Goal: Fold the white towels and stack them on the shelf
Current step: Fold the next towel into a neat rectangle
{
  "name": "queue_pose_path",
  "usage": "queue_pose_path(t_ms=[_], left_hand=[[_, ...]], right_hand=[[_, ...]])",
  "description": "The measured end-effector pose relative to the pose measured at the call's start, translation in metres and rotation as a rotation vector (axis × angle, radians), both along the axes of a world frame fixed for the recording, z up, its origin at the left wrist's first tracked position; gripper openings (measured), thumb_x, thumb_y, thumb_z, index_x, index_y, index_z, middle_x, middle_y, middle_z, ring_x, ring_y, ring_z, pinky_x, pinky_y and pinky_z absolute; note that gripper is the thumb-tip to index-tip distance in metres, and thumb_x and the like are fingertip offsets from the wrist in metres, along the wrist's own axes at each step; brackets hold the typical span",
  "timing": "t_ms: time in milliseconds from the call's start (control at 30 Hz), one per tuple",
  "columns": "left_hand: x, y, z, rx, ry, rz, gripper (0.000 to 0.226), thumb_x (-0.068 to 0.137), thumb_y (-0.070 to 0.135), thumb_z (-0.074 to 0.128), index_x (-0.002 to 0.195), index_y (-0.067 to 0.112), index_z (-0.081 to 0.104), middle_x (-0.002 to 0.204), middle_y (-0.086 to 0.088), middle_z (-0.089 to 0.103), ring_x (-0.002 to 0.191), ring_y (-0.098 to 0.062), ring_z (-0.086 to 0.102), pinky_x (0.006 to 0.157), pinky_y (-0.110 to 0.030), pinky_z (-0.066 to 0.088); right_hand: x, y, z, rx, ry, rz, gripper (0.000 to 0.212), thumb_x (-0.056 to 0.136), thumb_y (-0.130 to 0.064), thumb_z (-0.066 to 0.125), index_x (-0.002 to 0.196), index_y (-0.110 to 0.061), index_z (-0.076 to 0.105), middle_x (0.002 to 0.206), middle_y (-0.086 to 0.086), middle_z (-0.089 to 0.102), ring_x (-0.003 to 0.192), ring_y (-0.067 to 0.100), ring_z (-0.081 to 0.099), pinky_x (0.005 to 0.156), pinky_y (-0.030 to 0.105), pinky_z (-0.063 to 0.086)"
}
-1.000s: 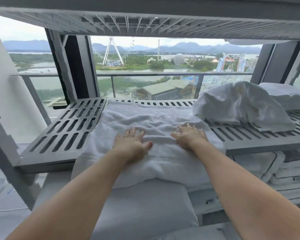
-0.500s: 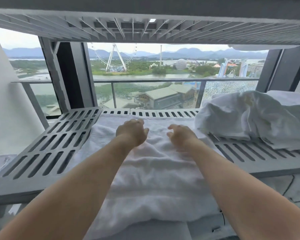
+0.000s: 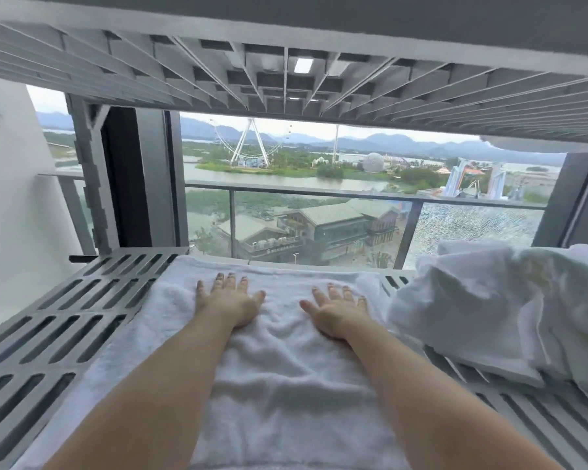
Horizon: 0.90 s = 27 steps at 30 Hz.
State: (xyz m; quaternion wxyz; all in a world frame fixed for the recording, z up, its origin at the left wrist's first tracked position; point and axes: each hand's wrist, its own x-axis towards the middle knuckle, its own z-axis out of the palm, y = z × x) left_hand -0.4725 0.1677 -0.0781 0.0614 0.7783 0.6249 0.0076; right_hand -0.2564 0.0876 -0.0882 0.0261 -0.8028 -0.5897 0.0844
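White towel (image 3: 286,385) lies spread on the grey slatted shelf (image 3: 65,327), with its far edge close to the shelf's back rim and its near part running out of view below. The left hand (image 3: 230,301) and right hand (image 3: 336,312) both rest flat on its far half, side by side, fingers straight and splayed, gripping nothing. The main risk, as I judge it, is the loose cloth between and behind the wrists. It is rumpled into ridges, and any forward push with flat palms would drive those ridges into a creased fold rather than smoothing them. A harder push could also slide the far edge past the back rim, toward the glass balustrade (image 3: 319,225). The terry pile may snag on the shelf's open slots where the towel's left border crosses them. On the right, a crumpled heap of white towels (image 3: 472,310) sits just beside the towel's corner, so a sideways sweep of the right hand could drag it in or tangle the two. I cannot tell whether the near end hangs off the front.
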Motion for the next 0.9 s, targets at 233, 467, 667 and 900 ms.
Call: queue_pose_path(t_ms=[233,467,667,900], left_hand=[[-0.016,0.009,-0.005,0.100,-0.039,0.058,0.074,0.095,0.070,0.008,0.160,0.035,0.009,0.169,-0.002,-0.001,0.156,-0.020,-0.004,0.122,-0.054,-0.008],[-0.020,0.020,-0.003,0.091,-0.022,0.049,0.072,0.096,0.069,0.011,0.160,0.038,0.009,0.170,0.002,0.000,0.156,-0.019,-0.003,0.122,-0.052,-0.008],[-0.021,0.030,0.001,0.068,-0.002,0.037,0.078,0.092,0.076,0.012,0.160,0.037,0.008,0.170,0.001,-0.001,0.156,-0.021,-0.005,0.121,-0.056,-0.009],[0.004,0.012,0.009,0.158,-0.087,-0.088,0.084,0.089,0.080,0.021,0.156,0.030,0.031,0.168,-0.005,0.017,0.155,-0.024,0.006,0.122,-0.059,-0.003]], right_hand=[[0.026,0.039,0.002,0.185,0.099,0.082,0.056,0.101,-0.055,0.018,0.142,-0.031,0.047,0.157,0.001,0.039,0.145,0.023,0.033,0.118,0.047,0.022],[0.089,0.032,0.005,0.215,0.099,0.111,0.047,0.103,-0.040,0.039,0.147,-0.027,0.047,0.158,0.000,0.038,0.147,0.018,0.031,0.118,0.031,0.020],[0.081,0.029,0.017,0.327,-0.268,-0.029,0.032,0.099,-0.023,0.041,0.100,-0.020,0.072,0.101,0.004,0.073,0.094,0.025,0.067,0.077,0.030,0.049],[-0.007,0.083,0.024,0.412,0.074,0.093,0.035,0.100,-0.033,0.040,0.116,-0.017,0.067,0.117,0.009,0.068,0.109,0.029,0.061,0.091,0.040,0.051]])
